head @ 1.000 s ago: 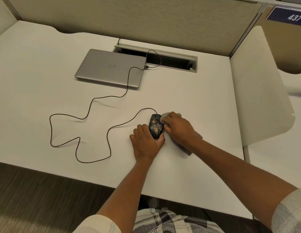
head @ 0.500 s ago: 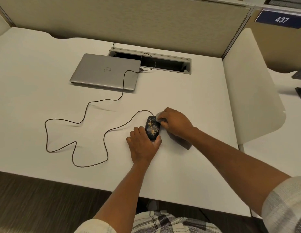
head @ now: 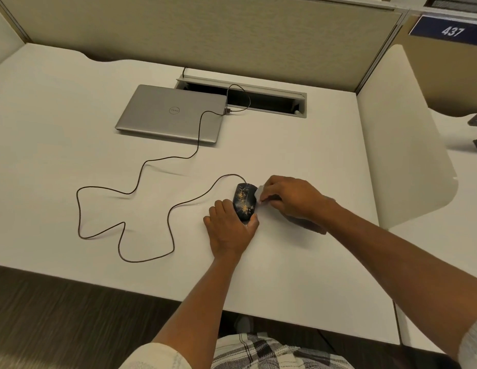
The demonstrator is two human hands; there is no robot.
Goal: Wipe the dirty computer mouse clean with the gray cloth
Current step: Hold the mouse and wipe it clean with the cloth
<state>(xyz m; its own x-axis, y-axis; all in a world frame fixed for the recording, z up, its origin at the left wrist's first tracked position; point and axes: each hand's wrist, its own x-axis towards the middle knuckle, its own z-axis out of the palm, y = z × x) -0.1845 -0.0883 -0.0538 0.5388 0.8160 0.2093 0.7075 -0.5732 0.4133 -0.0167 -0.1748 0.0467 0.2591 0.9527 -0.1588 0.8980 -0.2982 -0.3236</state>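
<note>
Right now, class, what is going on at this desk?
A person is cleaning a black computer mouse that is speckled with yellowish dirt. The left hand grips its near end to steady it on the white desk, while the right hand holds a gray cloth against its right side. The dirt on top is not yet wiped. Its cable runs to a closed laptop.

I see the mouse (head: 244,202) lying flat on the white desk, near the front edge. It is black, with yellow-brown specks all over its top. Its thin dark cord runs off in loops. The cloth (head: 259,194) touches its right side; only a small pale bit shows.
</note>
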